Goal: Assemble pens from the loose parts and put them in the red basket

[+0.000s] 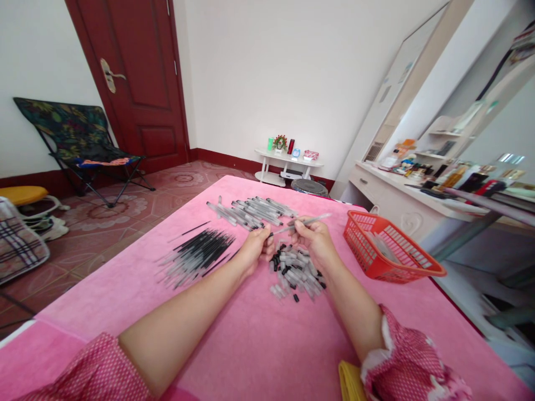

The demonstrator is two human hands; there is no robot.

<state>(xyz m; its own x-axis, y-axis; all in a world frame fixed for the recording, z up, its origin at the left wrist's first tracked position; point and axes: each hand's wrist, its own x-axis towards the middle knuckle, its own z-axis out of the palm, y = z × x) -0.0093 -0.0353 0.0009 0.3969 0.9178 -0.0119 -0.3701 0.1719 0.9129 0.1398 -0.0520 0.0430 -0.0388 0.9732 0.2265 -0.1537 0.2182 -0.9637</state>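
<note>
Grips a clear pen barrel (321, 218) in the right hand (312, 238), just beyond the cap pile (298, 268). Pinches the barrel's opposite end in the left hand (256, 248), also beyond that pile. Has thin dark refills (198, 253) spread left of the pile, more barrels (254, 211) beyond it, and a red basket (363, 250) to its right, all on a pink-covered counter (251, 351).

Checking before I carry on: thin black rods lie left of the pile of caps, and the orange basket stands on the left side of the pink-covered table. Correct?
Not quite: the head view shows the orange basket on the right side of the pink-covered table. The thin black rods do lie left of the pile of caps.
</note>
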